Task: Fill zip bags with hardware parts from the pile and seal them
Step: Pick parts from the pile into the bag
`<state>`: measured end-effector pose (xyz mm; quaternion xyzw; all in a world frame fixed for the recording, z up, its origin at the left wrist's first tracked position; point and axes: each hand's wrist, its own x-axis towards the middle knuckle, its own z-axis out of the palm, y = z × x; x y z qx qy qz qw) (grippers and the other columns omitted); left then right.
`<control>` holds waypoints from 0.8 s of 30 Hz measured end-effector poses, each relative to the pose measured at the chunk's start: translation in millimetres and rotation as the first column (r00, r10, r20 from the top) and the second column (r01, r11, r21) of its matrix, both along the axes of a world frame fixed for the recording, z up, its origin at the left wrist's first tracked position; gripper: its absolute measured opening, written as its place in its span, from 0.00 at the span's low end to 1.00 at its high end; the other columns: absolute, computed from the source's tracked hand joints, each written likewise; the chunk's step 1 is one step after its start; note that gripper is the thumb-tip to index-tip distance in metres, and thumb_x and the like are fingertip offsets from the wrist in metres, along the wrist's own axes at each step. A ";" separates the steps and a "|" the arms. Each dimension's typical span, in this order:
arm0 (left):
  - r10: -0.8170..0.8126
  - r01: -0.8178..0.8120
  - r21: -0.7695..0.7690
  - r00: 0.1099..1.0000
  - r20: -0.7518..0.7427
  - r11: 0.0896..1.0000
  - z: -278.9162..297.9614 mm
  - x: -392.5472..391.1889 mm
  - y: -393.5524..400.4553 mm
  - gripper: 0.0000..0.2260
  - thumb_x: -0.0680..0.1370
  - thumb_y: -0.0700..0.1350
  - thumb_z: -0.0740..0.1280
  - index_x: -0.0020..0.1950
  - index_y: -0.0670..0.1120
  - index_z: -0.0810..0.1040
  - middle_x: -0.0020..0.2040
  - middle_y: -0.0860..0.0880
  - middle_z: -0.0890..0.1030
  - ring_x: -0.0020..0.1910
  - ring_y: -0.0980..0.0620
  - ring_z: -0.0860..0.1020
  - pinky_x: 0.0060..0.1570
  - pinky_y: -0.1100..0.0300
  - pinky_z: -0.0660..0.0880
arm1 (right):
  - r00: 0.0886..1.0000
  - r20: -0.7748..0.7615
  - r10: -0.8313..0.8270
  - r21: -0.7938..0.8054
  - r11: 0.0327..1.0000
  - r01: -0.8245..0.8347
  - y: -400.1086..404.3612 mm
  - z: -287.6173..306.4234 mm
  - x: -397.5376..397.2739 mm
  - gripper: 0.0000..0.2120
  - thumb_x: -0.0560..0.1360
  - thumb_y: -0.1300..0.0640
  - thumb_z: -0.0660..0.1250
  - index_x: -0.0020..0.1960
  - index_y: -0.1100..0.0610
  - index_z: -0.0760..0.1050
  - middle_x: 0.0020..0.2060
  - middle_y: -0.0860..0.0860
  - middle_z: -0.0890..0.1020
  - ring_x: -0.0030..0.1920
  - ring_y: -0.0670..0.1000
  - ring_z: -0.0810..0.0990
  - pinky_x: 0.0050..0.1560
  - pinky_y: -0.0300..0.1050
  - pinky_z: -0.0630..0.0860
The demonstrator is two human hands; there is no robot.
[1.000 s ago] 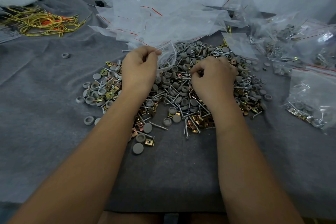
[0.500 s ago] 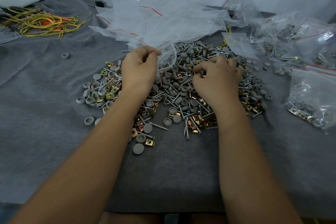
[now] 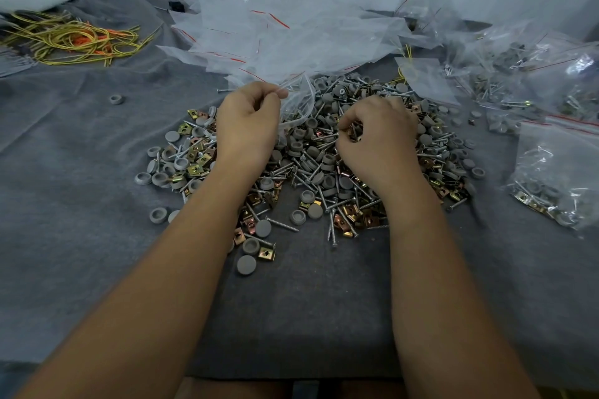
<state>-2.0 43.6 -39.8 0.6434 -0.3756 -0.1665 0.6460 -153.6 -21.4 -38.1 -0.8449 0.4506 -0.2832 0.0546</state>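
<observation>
shiny metal screws [image 3: 331, 226], matt grey cloth [image 3: 81, 204], glossy clear plastic bags [image 3: 291, 42].

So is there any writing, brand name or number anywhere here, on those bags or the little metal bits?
None can be read.
Zip bags: clear plastic with a red seal line, no print visible.
Filled bag: no label visible.
Hardware pile: screws, grey caps and clips; any stamped marks are too small to tell.

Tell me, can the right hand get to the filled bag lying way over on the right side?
Probably yes. The right hand is busy pinching parts in the pile, but only bare grey cloth lies between it and the filled bag.
</observation>
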 end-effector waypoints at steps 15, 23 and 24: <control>-0.005 0.005 -0.002 1.000 0.012 1.000 -1.0 1.1 -0.6 0.12 0.79 0.38 0.60 0.45 0.51 0.80 0.18 0.58 0.67 0.19 0.60 0.61 0.21 0.68 0.59 | 0.808 0.583 0.085 0.188 0.954 -0.235 8.2 4.0 7.9 0.11 0.73 0.63 0.72 0.50 0.49 0.79 0.40 0.42 0.80 0.41 0.37 0.79 0.42 0.29 0.75; -0.020 0.020 0.018 0.999 0.027 1.000 -0.9 0.5 0.3 0.12 0.80 0.38 0.59 0.46 0.51 0.80 0.18 0.58 0.67 0.19 0.60 0.61 0.21 0.67 0.59 | 0.800 0.598 0.044 0.212 0.955 -0.210 8.2 3.6 6.8 0.08 0.77 0.59 0.68 0.44 0.47 0.76 0.39 0.44 0.81 0.41 0.44 0.81 0.45 0.42 0.80; -0.023 0.022 0.019 0.999 0.029 1.000 -0.8 0.4 0.6 0.12 0.80 0.38 0.59 0.46 0.51 0.80 0.18 0.58 0.68 0.19 0.60 0.61 0.22 0.67 0.59 | 0.804 0.594 0.039 0.222 0.952 -0.210 8.3 3.6 7.0 0.07 0.77 0.59 0.68 0.44 0.47 0.75 0.39 0.45 0.81 0.41 0.46 0.81 0.45 0.43 0.80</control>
